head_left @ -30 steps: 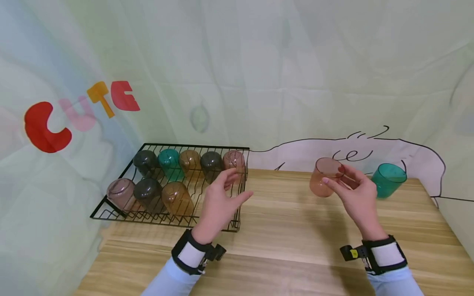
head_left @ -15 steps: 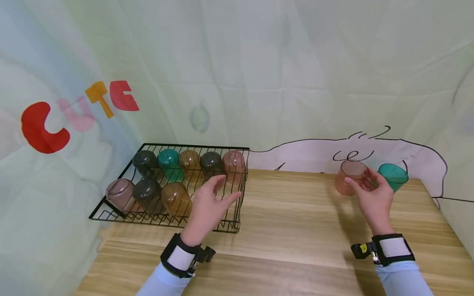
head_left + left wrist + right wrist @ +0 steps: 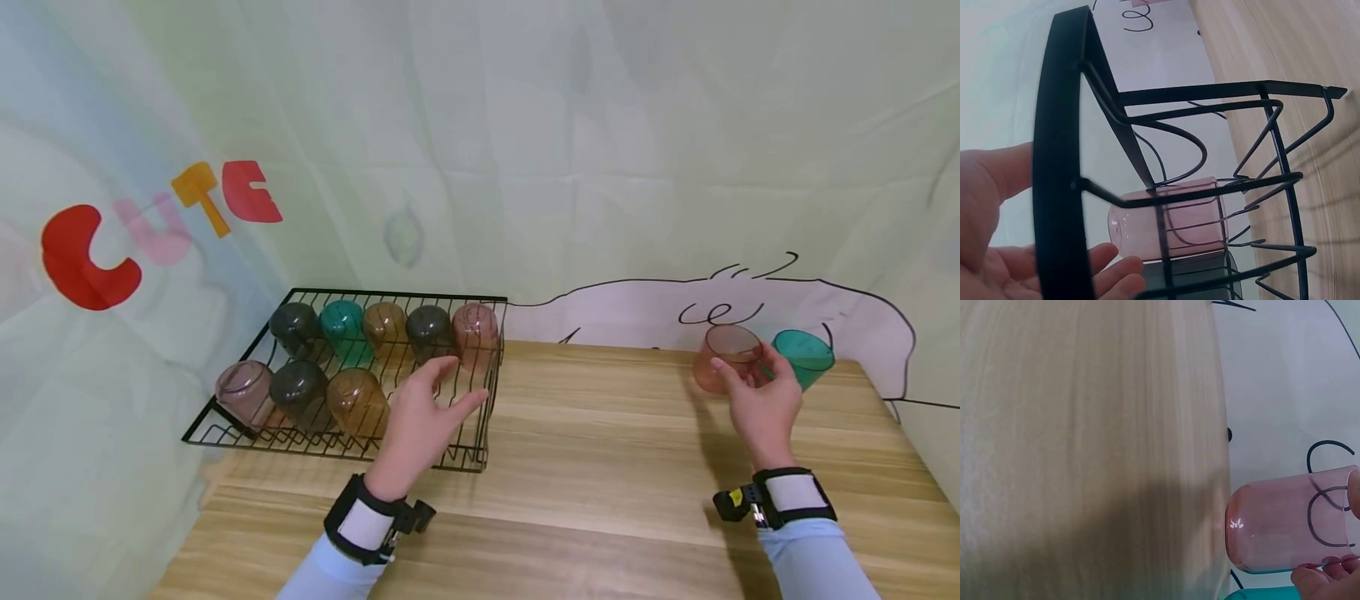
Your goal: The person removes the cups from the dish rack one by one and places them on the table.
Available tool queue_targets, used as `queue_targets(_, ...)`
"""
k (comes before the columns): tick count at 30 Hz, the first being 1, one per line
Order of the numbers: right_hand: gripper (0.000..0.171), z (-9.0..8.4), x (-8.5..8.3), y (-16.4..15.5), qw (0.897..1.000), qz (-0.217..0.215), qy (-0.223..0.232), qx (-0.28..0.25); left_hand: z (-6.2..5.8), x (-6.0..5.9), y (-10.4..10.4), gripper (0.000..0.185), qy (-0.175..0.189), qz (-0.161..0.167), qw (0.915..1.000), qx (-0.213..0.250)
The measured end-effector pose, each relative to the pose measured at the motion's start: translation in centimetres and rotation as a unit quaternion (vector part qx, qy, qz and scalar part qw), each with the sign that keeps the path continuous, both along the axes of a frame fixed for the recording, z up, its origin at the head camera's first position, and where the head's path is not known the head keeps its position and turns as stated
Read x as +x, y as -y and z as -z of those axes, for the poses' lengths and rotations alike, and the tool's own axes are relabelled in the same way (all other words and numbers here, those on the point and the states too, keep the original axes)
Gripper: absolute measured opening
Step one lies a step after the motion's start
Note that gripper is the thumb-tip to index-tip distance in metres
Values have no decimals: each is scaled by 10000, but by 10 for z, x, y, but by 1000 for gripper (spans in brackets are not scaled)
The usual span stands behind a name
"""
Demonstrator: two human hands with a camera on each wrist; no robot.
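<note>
At the right back of the table, my right hand holds a clear pink cup near its rim, between thumb and fingers. The cup is upright, its base right at the tabletop in the right wrist view. Beside it stands a teal cup, partly behind the hand. My left hand is held over the right part of a black wire rack, thumb and fingers spread apart with nothing between them. In the left wrist view its fingers show behind the rack's bars, near an upside-down pink cup.
Several tinted cups stand upside down in two rows in the rack, among them a teal one, an amber one and a dark grey one. A printed curtain hangs behind the wooden table.
My right hand has moved right with the pink cup, bringing it beside the teal cup. My left hand has shifted slightly left and down over the rack, fingers still spread.
</note>
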State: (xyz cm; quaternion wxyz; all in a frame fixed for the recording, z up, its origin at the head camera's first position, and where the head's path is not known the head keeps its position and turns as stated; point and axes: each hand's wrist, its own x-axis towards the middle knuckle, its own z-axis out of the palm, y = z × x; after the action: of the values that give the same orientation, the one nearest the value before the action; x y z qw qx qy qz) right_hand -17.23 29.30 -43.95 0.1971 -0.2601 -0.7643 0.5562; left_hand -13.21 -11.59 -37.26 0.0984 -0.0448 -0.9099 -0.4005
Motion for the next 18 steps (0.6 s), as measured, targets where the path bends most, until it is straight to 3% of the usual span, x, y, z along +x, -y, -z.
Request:
queue_targets(11,74,10,-2,-4,9998,94,-78,147,2,1,0,61,-50,-14,9999,-119)
queue_targets(18,77,35,-10,-15,9982,139,-436,389,1,1,-1,62,-4,-15,9997,-232)
